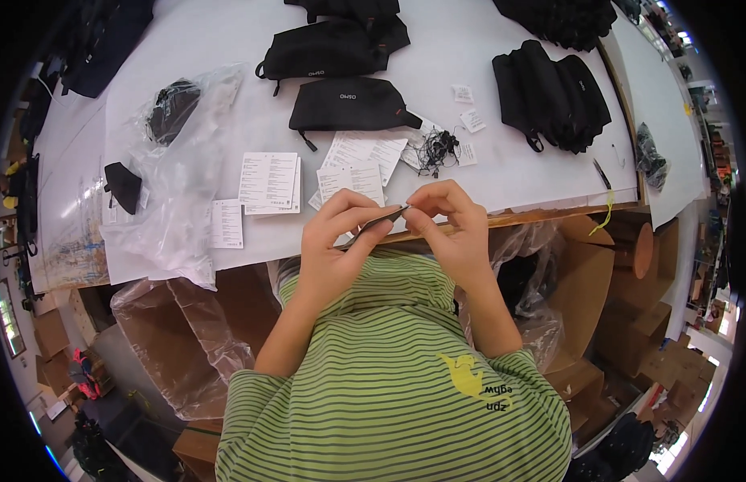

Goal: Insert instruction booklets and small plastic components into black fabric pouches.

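My left hand point(337, 241) is closed on a thin dark card, likely a hang tag point(378, 220), held edge-on at the table's near edge. At the tag's far-right corner, my right hand point(453, 231) is pinched; whatever its fingertips grip is too small to make out. Just beyond my hands lie white printed cards point(350, 181), partly overlapping. A tangle of black strings point(437, 151) rests on papers to their right. Behind them is a black zippered pouch point(345, 106) with a wrist loop.
More black pouches point(329, 48) lie farther back, and a row of them point(553, 96) stands at the right. Clear plastic bags point(176, 177) cover the left side. Another card stack point(270, 183) sits nearby. A dark pen-like tool point(602, 174) lies near the right edge. Cardboard boxes point(578, 281) stand below.
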A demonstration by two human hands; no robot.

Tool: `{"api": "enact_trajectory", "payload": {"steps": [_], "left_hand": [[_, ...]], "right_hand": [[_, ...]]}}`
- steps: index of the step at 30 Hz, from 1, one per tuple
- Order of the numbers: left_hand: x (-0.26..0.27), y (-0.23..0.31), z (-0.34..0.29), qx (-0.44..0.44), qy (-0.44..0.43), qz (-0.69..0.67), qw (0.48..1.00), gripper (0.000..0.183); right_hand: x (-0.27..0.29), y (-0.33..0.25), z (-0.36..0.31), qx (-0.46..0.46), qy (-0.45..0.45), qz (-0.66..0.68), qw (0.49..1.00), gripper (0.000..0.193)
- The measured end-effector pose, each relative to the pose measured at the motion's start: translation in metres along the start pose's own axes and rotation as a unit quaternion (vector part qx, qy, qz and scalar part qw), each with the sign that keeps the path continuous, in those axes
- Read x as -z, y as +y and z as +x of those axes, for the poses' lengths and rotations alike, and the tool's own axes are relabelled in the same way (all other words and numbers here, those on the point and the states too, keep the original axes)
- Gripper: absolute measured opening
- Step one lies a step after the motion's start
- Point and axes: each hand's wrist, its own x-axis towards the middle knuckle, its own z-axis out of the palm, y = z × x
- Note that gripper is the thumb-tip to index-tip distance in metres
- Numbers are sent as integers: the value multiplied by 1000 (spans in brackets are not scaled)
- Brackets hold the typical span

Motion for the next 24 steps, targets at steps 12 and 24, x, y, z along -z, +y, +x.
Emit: {"api": "enact_trajectory", "payload": {"steps": [12, 24], "left_hand": [[-1, -15, 23, 113, -182, -127, 968, 6], [-48, -62, 113, -108, -82, 136, 981, 17]], "right_hand": [[21, 0, 5, 6, -122, -49, 991, 10], [60, 14, 10, -169, -72, 172, 968, 11]]}}
